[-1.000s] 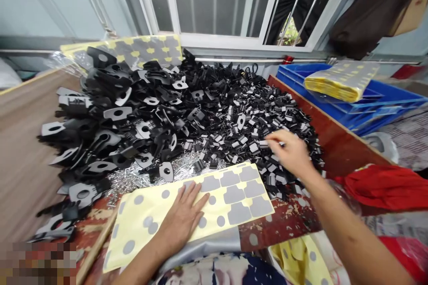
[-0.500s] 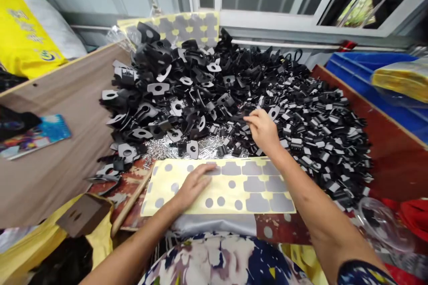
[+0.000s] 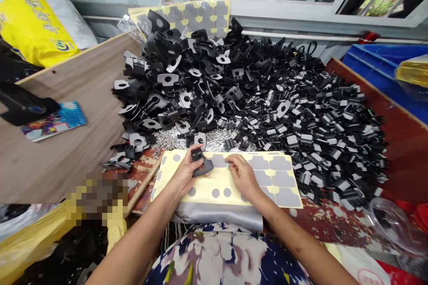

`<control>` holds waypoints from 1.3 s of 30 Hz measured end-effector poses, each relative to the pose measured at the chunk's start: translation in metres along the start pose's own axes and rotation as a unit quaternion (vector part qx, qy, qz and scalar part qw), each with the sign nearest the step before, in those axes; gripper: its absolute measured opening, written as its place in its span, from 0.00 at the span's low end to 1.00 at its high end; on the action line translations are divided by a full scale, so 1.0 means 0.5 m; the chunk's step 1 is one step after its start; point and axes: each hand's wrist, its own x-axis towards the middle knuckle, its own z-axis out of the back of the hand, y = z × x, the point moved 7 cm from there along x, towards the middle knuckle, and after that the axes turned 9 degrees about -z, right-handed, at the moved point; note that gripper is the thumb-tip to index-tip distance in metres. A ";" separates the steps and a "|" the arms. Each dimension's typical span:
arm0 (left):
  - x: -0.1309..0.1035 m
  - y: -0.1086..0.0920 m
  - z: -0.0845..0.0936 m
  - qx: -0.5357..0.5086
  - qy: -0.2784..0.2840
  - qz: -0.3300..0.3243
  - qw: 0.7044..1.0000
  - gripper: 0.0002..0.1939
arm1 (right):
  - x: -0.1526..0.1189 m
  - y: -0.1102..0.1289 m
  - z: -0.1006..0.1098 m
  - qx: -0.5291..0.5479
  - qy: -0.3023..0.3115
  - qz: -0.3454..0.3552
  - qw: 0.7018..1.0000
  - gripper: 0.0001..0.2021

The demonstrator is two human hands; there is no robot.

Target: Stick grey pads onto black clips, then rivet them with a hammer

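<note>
"How is the left hand (image 3: 184, 176) posing?"

"It is closing around a black plastic part (image 3: 207, 166), the thumb pressing across the near face and the fingers curling behind. That part is sitting above the left half of the yellow sheet (image 3: 207, 182)."

"And the right hand (image 3: 244, 179)?"

"It is hanging over the sheet's middle, back upward, fingers bending inward, thumb and forefinger nearly meeting beside a grey patch (image 3: 219, 160). Whether they are pinching anything, I cannot tell."

"What are the arms doing?"

"Both forearms are slanting inward, so the hands are facing each other, slightly apart. The sheet is lying on the red tabletop (image 3: 321, 219), just before a heap of black pieces (image 3: 301, 113)"
</note>
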 end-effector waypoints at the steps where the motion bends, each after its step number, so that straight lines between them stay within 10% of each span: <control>1: 0.005 0.005 0.006 0.001 -0.002 -0.009 1.000 0.34 | 0.000 0.001 -0.009 -0.019 0.009 0.004 1.000 0.16; 7: 0.015 0.025 0.028 -0.024 -0.006 -0.037 0.999 0.33 | -0.001 -0.010 -0.014 0.041 0.067 -0.065 0.995 0.12; 13: 0.019 0.021 0.037 -0.047 -0.025 -0.026 0.998 0.34 | -0.014 0.012 0.009 0.218 0.364 -0.093 0.901 0.13; 21: -0.033 0.008 -0.024 -0.124 0.030 0.064 0.990 0.32 | -0.012 0.038 0.091 0.174 0.046 -0.076 0.981 0.08; 39: -0.062 0.022 -0.104 -0.178 0.087 0.077 0.977 0.23 | -0.022 0.069 0.042 0.159 0.013 -0.040 0.986 0.04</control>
